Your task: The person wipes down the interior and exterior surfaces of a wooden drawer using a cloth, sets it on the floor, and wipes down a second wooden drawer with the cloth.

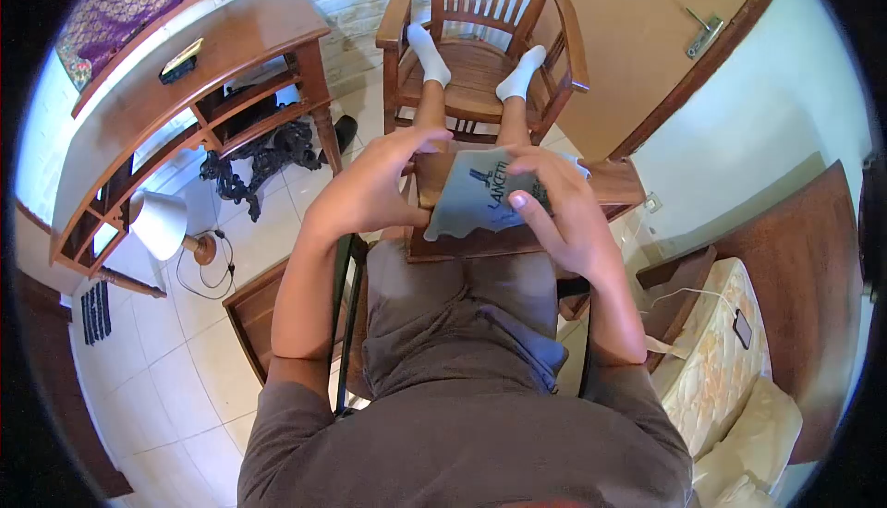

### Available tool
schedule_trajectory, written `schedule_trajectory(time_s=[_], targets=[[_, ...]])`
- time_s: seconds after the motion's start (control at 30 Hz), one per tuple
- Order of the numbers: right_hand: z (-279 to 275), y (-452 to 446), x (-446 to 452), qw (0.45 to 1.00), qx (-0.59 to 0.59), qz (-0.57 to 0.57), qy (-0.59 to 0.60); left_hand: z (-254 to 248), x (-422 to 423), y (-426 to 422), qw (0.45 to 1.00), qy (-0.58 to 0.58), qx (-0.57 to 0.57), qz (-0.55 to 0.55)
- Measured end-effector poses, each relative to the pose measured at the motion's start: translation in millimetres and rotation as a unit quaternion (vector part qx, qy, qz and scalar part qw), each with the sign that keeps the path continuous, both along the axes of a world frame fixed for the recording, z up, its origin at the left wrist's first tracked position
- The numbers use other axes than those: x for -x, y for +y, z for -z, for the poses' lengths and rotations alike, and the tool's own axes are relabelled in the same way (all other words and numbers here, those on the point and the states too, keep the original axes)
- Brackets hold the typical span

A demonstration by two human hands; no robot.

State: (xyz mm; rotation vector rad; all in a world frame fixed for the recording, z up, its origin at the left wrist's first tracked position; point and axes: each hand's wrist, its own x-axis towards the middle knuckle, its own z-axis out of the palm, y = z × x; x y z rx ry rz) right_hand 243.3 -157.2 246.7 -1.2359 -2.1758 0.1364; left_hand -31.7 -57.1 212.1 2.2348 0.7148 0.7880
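A grey-green cloth or bag with dark printed lettering [467, 199] lies over a small wooden table [434, 247] in front of my lap. My left hand [383, 180] is at the cloth's left side, thumb and fingers spread apart, with nothing between them. Over the cloth's right part is my right hand [559, 208], its thumb apart from the fingers and its fingertips over the print. Whether the right fingertips touch the cloth cannot be made out. The cloth's lower edge is wavy.
My feet in white socks [430, 54] rest on a wooden chair [471, 60]. A wooden desk [249, 23] and a lamp [162, 223] stand at the left. At the right are a mattress [702, 388], a phone on a cable [742, 329] and a door [647, 37].
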Motion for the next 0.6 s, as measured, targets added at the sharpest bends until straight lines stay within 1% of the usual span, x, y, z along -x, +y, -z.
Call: schedule_trajectory(time_s=[0.03, 0.07, 0.17, 0.2, 0.27, 0.3, 0.37, 0.4, 0.47, 0.5, 0.6], targets=[[2.3, -4.2, -1.3, 0.999, -0.004, 0.034, 0.004, 0.5, 0.2, 1.1, 1.000, 0.003, 0.015, 0.003], [3.2, -8.2, -0.9, 0.997, 0.041, 0.057, -0.018, 1.1, -0.1, 1.9, 1.000, 0.007, 0.029, 0.006], [22.7, -7.5, 19.7, 0.984, -0.038, 0.106, -0.135, 3.6, -3.1, 1.9, 0.995, 0.083, 0.032, -0.043], [28.4, -9.5, 31.5, 0.976, -0.048, 0.134, -0.163, 2.2, -5.4, 1.7, 0.992, 0.107, 0.041, -0.049], [46.3, 1.0, 52.5, 0.965, -0.094, 0.161, -0.186, -3.1, -8.4, 2.0, 0.984, 0.155, 0.055, -0.062], [53.6, 5.7, 60.3, 0.958, -0.117, 0.173, -0.196, -3.6, -7.8, 3.8, 0.985, 0.154, 0.043, -0.062], [59.7, 12.7, 69.9, 0.960, -0.135, 0.130, -0.211, -0.4, -5.7, 8.5, 0.986, 0.154, 0.019, -0.065], [60.5, 15.9, 73.6, 0.959, -0.144, 0.108, -0.218, 8.5, -4.6, 13.7, 0.991, 0.121, 0.000, -0.050], [57.5, 19.4, 79.9, 0.969, -0.138, 0.064, -0.194, 27.8, -1.9, 26.0, 0.998, 0.054, -0.041, -0.016], [55.6, 19.9, 82.7, 0.973, -0.134, 0.044, -0.182, 24.3, -0.6, 25.9, 0.998, 0.050, -0.031, -0.015], [41.7, 30.5, 85.3, 0.985, -0.082, 0.033, -0.150, 17.3, -1.5, 23.1, 0.999, 0.039, 0.000, -0.005]])
